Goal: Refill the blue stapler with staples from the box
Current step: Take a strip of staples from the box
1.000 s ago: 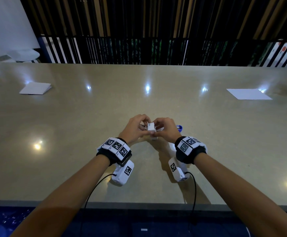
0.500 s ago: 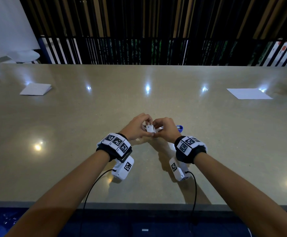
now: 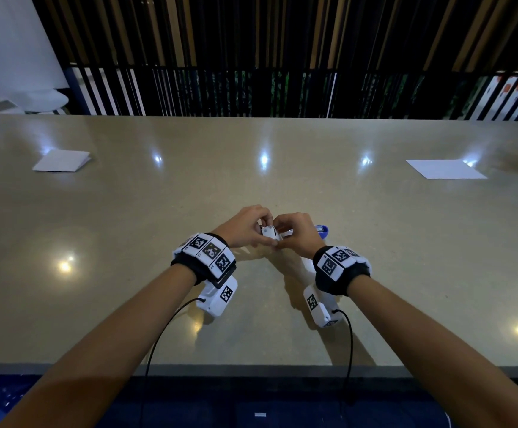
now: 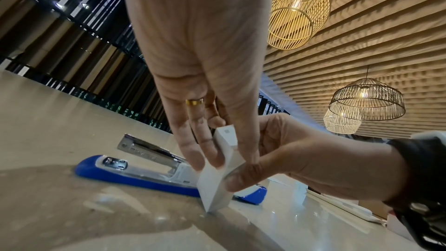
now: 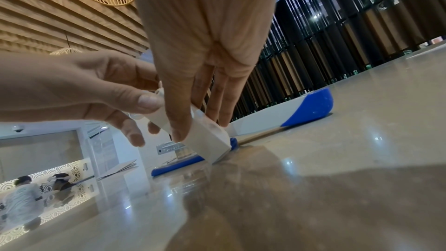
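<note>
We pinch the small white box (image 4: 223, 161) between both hands, left hand (image 3: 245, 227) and right hand (image 3: 297, 233), tilted with one corner on the counter (image 3: 128, 227) to open it; the blue stapler (image 4: 135, 174) lies open just behind.

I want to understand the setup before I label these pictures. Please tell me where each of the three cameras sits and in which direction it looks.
Head: worn on the head, looks forward and down over the table; shows both forearms, left hand and right hand.
Left wrist: low under the left wrist, looks along the fingers toward the white box and the opened blue stapler; the right hand also shows.
Right wrist: low under the right wrist, looks along the fingers at the same box; the left hand also shows.
Shared: both wrist views show the box pinched by both hands, stapler behind.
</note>
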The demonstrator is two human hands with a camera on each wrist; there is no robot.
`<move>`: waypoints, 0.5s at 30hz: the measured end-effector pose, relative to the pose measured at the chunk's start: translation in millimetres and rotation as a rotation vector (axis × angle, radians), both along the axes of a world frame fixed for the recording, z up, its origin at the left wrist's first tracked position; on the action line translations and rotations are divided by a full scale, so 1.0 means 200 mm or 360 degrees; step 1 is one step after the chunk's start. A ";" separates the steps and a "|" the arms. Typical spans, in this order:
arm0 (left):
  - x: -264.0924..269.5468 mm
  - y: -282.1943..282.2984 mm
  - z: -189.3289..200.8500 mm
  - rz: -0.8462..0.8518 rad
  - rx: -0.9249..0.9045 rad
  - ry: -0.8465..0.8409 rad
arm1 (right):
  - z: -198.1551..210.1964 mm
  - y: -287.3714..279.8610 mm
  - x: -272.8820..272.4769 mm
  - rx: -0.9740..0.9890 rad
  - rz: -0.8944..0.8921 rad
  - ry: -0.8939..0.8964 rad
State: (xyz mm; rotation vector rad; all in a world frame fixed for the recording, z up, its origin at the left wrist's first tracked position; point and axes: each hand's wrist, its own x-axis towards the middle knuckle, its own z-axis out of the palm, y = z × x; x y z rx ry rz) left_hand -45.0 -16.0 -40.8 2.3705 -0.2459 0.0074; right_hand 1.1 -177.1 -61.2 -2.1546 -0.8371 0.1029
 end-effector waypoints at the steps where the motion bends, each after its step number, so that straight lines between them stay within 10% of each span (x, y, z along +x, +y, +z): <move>1: 0.00 0.00 0.01 -0.0017 -0.0051 -0.0008 | 0.00 0.00 0.00 0.0001 -0.0002 -0.0004; 10: 0.00 0.01 0.00 -0.0066 0.0153 -0.0203 | 0.00 0.01 -0.01 -0.0045 0.0042 -0.0046; 15: -0.02 0.03 0.00 -0.0035 -0.0193 -0.0121 | -0.02 -0.02 0.02 0.0014 -0.0019 -0.0020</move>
